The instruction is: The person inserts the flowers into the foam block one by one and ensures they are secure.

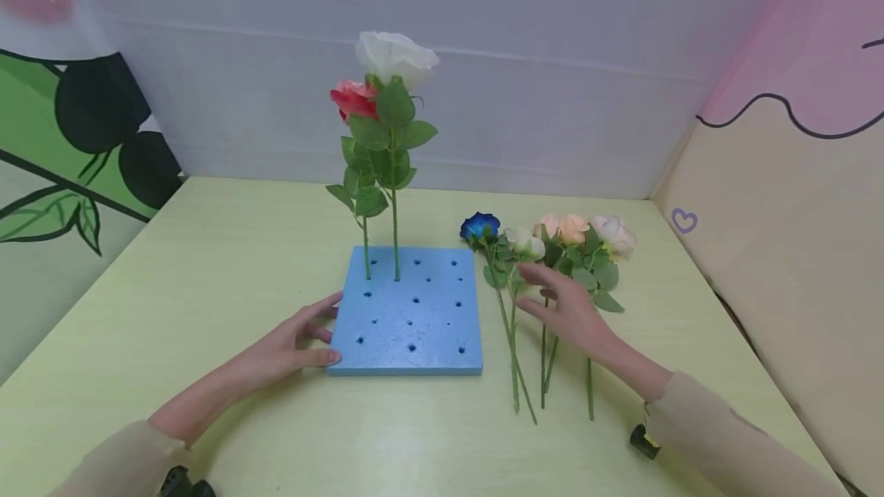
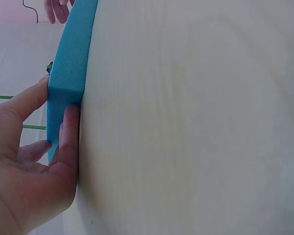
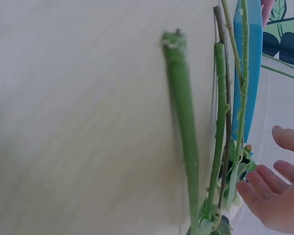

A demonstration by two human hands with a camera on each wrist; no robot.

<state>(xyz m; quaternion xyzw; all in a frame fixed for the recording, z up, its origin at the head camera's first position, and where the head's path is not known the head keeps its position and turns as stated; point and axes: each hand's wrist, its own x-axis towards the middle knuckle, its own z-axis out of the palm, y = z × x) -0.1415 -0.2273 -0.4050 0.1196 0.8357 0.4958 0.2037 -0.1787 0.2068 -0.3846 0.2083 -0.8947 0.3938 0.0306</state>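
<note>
A blue foam board [image 1: 414, 328] with several holes lies on the table. In it stand a tall white rose [image 1: 397, 60] and a shorter red-pink rose [image 1: 354, 100], both upright near its back left. My left hand [image 1: 293, 343] holds the board's left side. In the left wrist view its thumb [image 2: 32, 100] rests at the top edge and its fingers lie along the side. My right hand [image 1: 569, 309] hovers over the loose flowers, fingers spread and holding nothing. Nearest it are a cream-white rose [image 1: 525, 242] and a blue rose [image 1: 479, 227], lying with stems toward me.
Peach roses [image 1: 572, 228] and a pale pink-white rose [image 1: 613, 236] lie farther right, their leaves and stems overlapping. The pale wooden table [image 1: 242, 251] meets a white backdrop [image 1: 552, 113] behind. Painted panels flank both sides.
</note>
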